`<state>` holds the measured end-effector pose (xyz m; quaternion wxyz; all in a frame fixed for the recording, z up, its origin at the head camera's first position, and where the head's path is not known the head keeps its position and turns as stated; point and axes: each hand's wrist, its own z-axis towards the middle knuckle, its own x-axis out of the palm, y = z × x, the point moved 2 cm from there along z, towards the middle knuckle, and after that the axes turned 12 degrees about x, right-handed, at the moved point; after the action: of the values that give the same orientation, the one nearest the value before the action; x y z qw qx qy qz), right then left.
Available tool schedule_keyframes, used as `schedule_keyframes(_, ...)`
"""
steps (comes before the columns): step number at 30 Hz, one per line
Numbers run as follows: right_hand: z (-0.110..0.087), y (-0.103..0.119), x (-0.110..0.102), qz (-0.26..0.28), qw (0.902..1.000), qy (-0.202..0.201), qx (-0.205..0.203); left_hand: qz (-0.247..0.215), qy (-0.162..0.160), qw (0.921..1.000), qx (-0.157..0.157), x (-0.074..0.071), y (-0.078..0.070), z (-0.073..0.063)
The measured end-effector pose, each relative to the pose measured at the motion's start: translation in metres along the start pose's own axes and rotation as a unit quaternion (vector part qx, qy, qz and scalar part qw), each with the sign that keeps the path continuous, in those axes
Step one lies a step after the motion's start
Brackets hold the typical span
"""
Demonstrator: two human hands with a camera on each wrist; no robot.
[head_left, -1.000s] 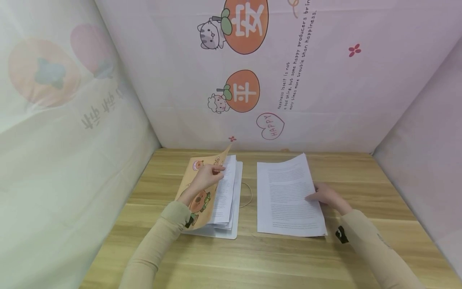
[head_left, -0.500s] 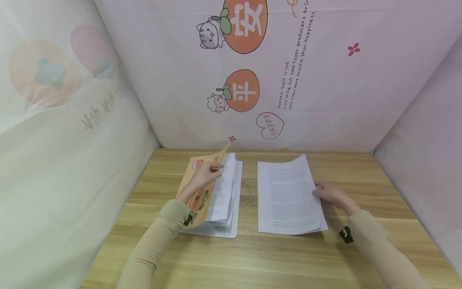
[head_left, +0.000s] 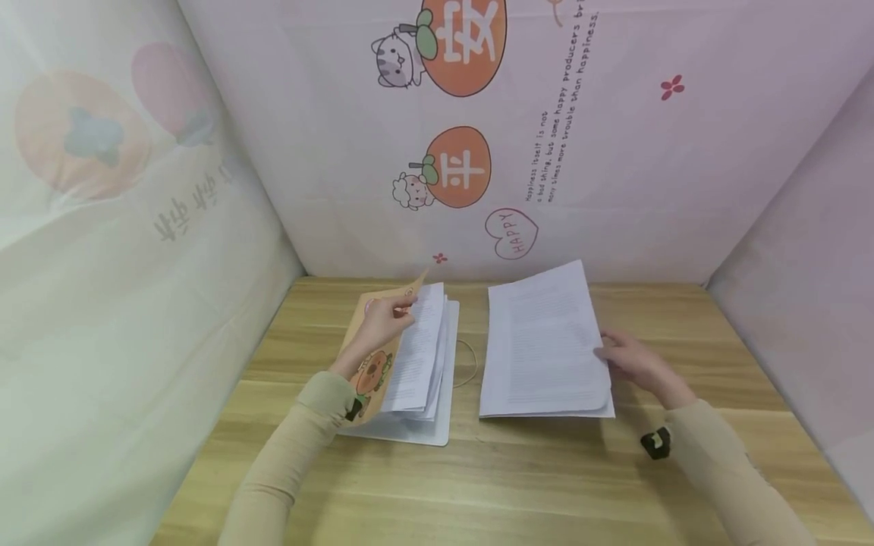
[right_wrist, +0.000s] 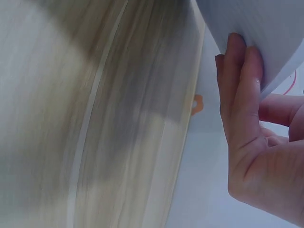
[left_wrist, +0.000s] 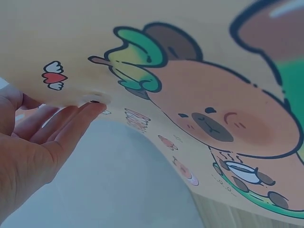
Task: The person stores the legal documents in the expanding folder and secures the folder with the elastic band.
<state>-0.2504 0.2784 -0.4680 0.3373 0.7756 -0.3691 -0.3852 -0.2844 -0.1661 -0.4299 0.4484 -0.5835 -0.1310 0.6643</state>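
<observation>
An orange folder (head_left: pixel 374 379) printed with cartoon capybaras lies at the left of the wooden table, its cover raised. My left hand (head_left: pixel 379 321) pinches the free edge of that cover; in the left wrist view the fingers (left_wrist: pixel 71 126) reach under it. Printed sheets (head_left: pixel 418 371) sit inside over the folder's pale back (head_left: pixel 442 413). To the right, my right hand (head_left: pixel 638 362) grips a small stack of printed papers (head_left: pixel 542 349) by the right edge, thumb on one side and fingers behind, as the right wrist view shows. The stack is tilted up off the table.
A thin elastic loop (head_left: pixel 471 364) sticks out from the folder's right side onto the table (head_left: pixel 471 493). White cloth walls with cartoon prints (head_left: pixel 614 182) enclose the table at the back, left and right.
The right hand has lifted the paper stack off the table and tilted it up, shifting its grip toward the edge. The left hand has drawn the folder cover slightly leftward, opening it wider.
</observation>
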Motion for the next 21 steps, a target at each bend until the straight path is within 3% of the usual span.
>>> schedule_keyframes(7, 0.003, 0.004, 0.009, 0.022, 0.9994, -0.015, 0.021, 0.007, -0.009, 0.9999, 0.0, -0.005, -0.002, -0.001)
schedule_keyframes(14, 0.01, 0.005, 0.021, 0.062, 0.9981, -0.002, 0.009, -0.007, -0.018, 0.9998, 0.0, -0.008, 0.001, -0.001)
schedule_keyframes(21, 0.017, 0.006, 0.038, 0.067, 0.9976, -0.001, 0.018, -0.015, -0.018, 0.9997, -0.011, -0.01, 0.001, -0.002)
